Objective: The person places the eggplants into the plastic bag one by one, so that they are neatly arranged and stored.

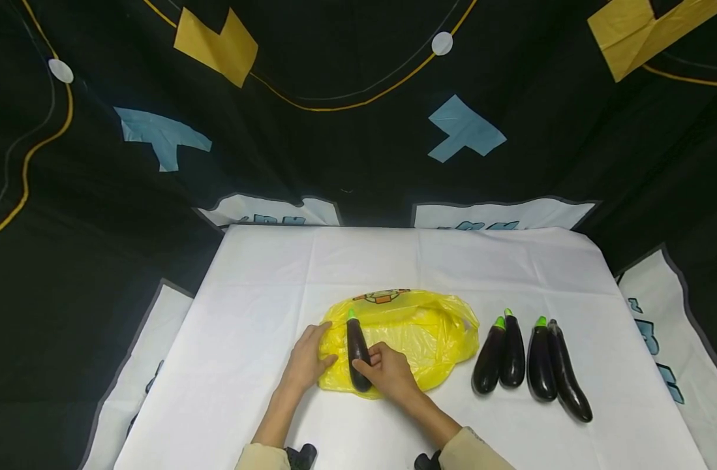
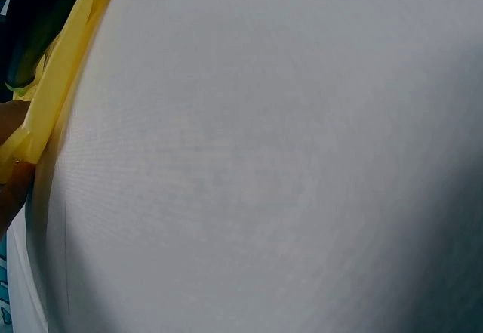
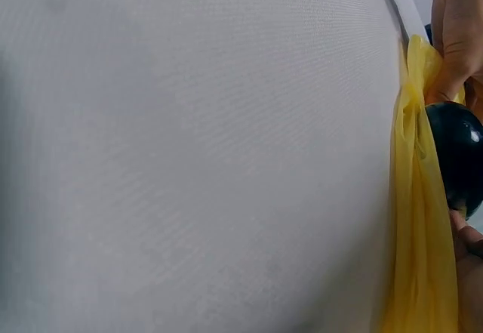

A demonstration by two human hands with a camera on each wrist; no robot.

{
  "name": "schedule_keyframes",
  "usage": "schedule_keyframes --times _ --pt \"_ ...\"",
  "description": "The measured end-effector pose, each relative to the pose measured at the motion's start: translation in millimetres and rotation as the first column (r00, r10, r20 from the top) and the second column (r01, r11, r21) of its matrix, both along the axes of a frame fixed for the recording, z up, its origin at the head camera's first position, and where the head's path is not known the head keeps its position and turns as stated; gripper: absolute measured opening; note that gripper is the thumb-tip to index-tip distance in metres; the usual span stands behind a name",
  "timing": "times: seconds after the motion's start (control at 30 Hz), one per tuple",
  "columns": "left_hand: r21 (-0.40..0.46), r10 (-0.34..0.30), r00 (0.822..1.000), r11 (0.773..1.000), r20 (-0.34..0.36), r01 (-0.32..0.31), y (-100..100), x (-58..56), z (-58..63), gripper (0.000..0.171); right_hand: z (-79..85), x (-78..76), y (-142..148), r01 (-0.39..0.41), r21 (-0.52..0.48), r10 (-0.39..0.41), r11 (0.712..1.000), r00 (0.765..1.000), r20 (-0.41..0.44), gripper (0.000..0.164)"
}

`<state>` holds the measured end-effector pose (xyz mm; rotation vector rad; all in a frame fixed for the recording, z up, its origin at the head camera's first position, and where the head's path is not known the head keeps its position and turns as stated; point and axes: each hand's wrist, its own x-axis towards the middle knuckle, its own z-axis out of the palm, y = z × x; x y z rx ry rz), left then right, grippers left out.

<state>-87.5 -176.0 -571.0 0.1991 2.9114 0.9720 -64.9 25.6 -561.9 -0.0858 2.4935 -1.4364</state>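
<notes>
A yellow plastic bag (image 1: 413, 339) lies spread on the white table, with a dark eggplant (image 1: 357, 356) over its left part, green stem end pointing away. My right hand (image 1: 390, 373) grips this eggplant near its thick lower end, thumb on top. At the bag's left edge, my left hand (image 1: 307, 359) holds the plastic between thumb and fingers. The left wrist view shows the yellow film (image 2: 56, 95) at those fingertips. In the right wrist view the eggplant's rounded end (image 3: 456, 152) appears between both hands, beside folds of the bag (image 3: 419, 235).
Several more eggplants (image 1: 513, 349) lie side by side on the white tablecloth (image 1: 264, 294), right of the bag. A dark curtain (image 1: 358, 163) with yellow and blue patches hangs behind the table's far edge.
</notes>
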Motion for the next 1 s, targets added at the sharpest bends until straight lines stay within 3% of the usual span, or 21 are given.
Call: schedule_keyframes --times 0.4,1.0 --pt "-0.006 -0.015 0.999 1.000 -0.032 0.014 -0.2 0.9 2.3 0.073 -1.0 0.7 -4.3 0.029 0.028 -0.027 0.999 0.998 -0.058 0.042" --pt "-0.019 0.008 1.000 1.000 0.011 -0.008 2.5 0.1 3.6 0.074 7.7 -3.4 1.4 0.036 0.047 -0.033 0.998 0.997 -0.070 0.045"
